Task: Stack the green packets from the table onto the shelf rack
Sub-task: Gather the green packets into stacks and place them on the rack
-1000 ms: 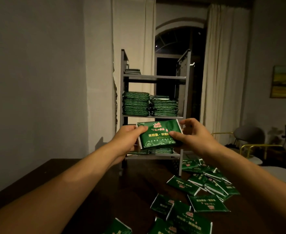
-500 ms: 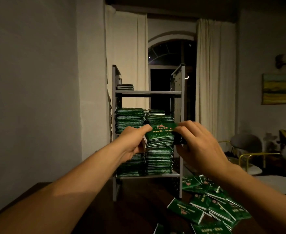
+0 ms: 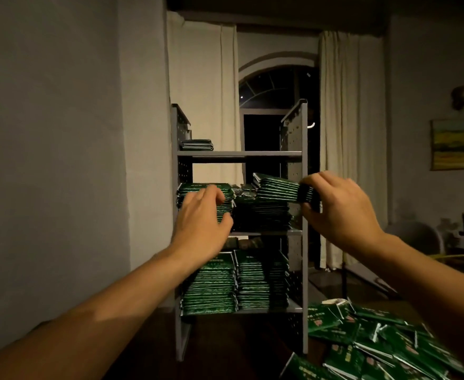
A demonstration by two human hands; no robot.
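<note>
Head view: right hand pinching a bundle of green foil packets at its right end, over the right-hand pile on the middle tier of the grey metal shelf rack. Left hand, fingers spread and loose, against the left-hand pile. More loose green packets scattered on the dark wooden table, lower right.

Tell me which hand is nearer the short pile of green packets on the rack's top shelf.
Left. The left hand rests on the middle shelf's left stack, directly below the short pile of green packets; the right hand holds packets at the rack's right post.
</note>
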